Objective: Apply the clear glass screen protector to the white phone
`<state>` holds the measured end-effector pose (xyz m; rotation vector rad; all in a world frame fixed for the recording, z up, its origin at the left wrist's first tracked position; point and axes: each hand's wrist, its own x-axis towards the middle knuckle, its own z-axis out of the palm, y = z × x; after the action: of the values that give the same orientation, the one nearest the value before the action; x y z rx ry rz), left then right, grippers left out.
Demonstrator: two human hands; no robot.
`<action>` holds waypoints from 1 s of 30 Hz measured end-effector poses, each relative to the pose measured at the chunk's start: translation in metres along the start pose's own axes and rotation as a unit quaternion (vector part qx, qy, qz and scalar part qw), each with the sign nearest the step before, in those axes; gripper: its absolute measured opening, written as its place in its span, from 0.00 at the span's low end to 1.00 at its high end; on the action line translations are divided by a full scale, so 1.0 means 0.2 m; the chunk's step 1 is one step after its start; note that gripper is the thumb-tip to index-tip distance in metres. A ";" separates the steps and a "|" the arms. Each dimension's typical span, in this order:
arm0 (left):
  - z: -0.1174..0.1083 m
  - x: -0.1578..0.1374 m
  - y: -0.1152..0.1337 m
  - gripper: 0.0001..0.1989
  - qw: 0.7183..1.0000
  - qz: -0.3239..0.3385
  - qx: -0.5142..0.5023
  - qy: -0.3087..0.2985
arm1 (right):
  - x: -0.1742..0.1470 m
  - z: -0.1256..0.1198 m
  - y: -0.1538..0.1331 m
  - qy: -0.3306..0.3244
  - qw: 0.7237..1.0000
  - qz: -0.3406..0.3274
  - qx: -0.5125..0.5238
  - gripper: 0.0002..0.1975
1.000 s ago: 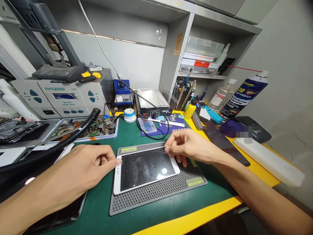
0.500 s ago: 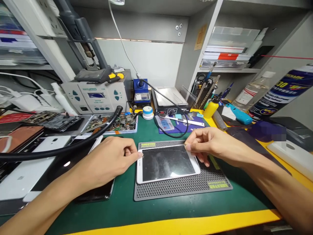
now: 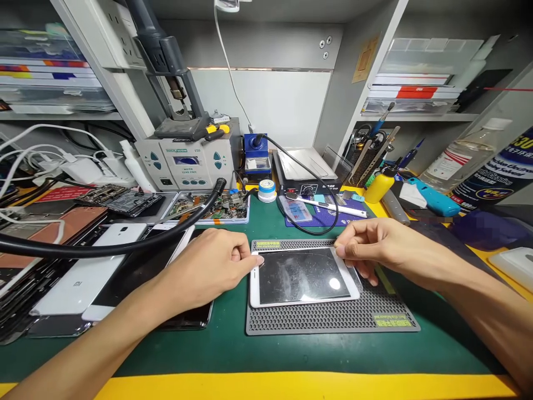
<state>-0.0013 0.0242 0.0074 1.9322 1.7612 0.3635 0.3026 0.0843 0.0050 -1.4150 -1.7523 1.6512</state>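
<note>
A white phone (image 3: 302, 275) with a dark, scuffed screen lies face up on a grey perforated mat (image 3: 316, 321). My left hand (image 3: 220, 261) is curled at its left end, the thumb on the front by the upper left corner. At the upper right corner, my right hand (image 3: 366, 247) is closed in a pinch, thumb and forefinger on the edge. A clear edge shows beside the phone's right end, below the right fingers; whether it is a film or part of the phone I cannot tell.
Left of the mat lie several phones, including a white-backed one (image 3: 89, 272), under a thick black hose (image 3: 166, 239). Behind stand a rework station (image 3: 187, 161), a flux tub (image 3: 267, 190) and a hot plate (image 3: 306, 175). A yellow bottle (image 3: 379, 184) and spray can (image 3: 495, 172) stand right.
The camera view has shifted, so the bench sits further right in the picture. Both hands keep their places at the phone's ends, with little visible movement against it.
</note>
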 end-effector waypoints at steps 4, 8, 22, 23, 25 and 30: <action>0.00 0.00 0.00 0.22 1.000 0.008 -0.006 0.000 | 0.00 0.00 0.00 0.002 1.000 0.004 0.008 0.09; 0.01 0.00 -0.01 0.23 1.000 0.009 -0.011 0.006 | 0.00 -0.01 0.00 -0.002 1.000 0.003 0.008 0.08; 0.03 0.01 -0.03 0.26 1.000 -0.001 0.019 -0.002 | -0.01 0.01 -0.02 0.016 1.000 -0.002 -0.015 0.06; 0.03 0.01 -0.03 0.26 1.000 -0.004 0.024 -0.003 | -0.01 0.02 -0.03 0.021 1.000 -0.002 -0.023 0.06; 0.05 0.02 -0.05 0.28 0.999 -0.017 0.031 -0.004 | -0.01 0.02 -0.04 0.024 0.999 -0.007 -0.033 0.05; 0.08 0.03 -0.09 0.31 0.999 -0.033 0.036 -0.020 | -0.01 0.03 -0.04 0.031 0.998 -0.013 -0.058 0.04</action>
<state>-0.0079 0.0287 -0.0155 1.9119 1.8304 0.2394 0.2960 0.0801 0.0116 -1.4697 -1.8498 1.4990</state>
